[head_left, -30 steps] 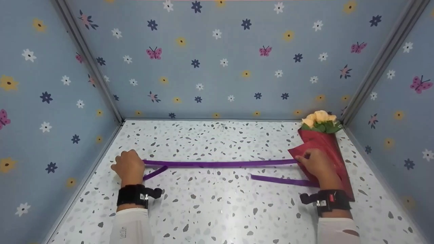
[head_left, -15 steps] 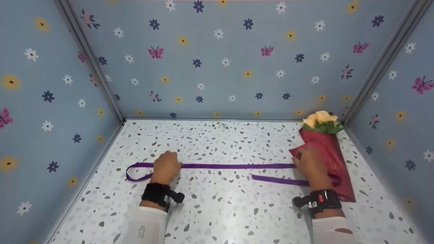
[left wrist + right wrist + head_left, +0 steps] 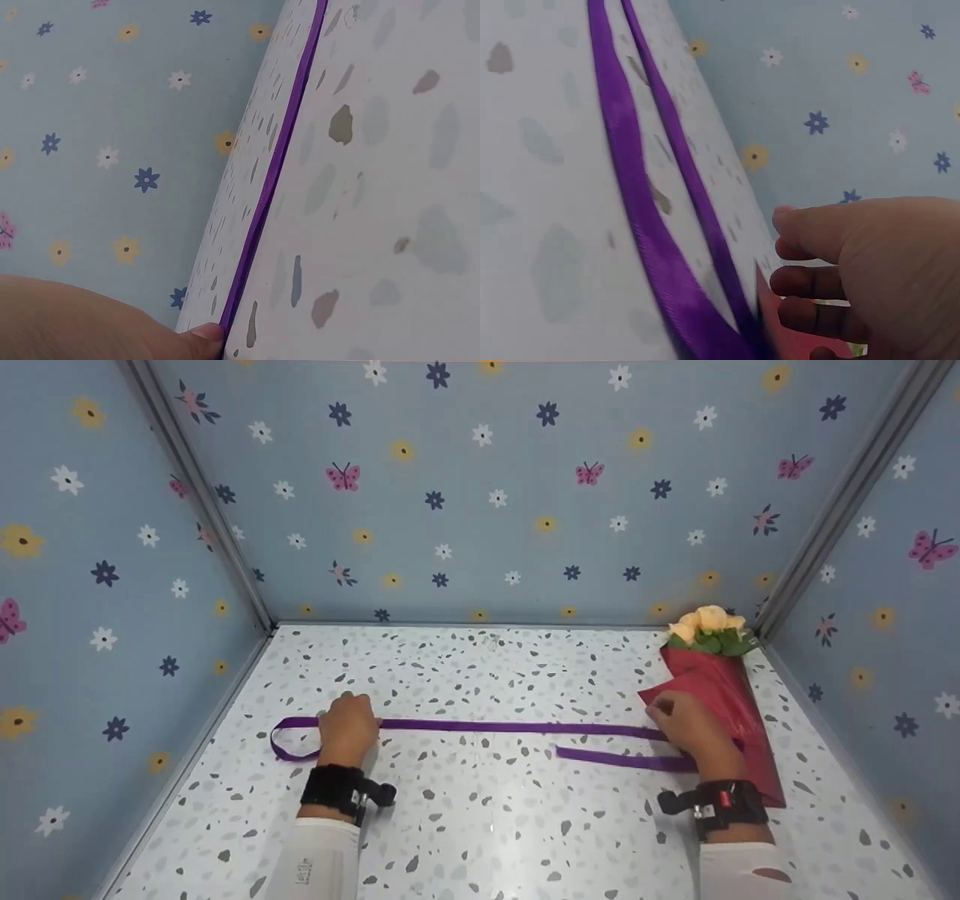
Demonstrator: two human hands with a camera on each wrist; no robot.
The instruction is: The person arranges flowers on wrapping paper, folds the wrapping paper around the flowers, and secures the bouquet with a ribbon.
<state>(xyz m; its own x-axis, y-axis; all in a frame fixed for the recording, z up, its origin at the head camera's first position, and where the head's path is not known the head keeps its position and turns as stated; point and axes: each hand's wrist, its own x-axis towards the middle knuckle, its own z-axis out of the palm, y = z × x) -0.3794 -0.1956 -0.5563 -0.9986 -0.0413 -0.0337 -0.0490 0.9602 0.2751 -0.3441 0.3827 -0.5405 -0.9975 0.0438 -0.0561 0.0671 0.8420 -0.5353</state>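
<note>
A long purple ribbon (image 3: 517, 727) runs across the speckled tabletop in the head view. My left hand (image 3: 348, 731) pinches it near its left loop; in the left wrist view the thumb (image 3: 202, 335) presses on the ribbon (image 3: 274, 165). At the right, my right hand (image 3: 697, 731) hovers over the bouquet, fingers loosely bent and nothing between them. Two strands of the ribbon (image 3: 622, 127) pass beside those fingers (image 3: 802, 281) in the right wrist view. The bouquet (image 3: 727, 690), peach roses in dark red paper, lies partly hidden under the right hand.
Blue panels with flowers and butterflies, among them the back wall (image 3: 480, 525), enclose the table (image 3: 480, 675) on the left, back and right. The bouquet's roses (image 3: 709, 622) reach close to the back right corner. One loose ribbon end points left, short of mid-table.
My left hand slid right along the ribbon, then slightly back left, leaving a loop to its left. My right hand has let go of the ribbon, which now lies lower beside its fingers.
</note>
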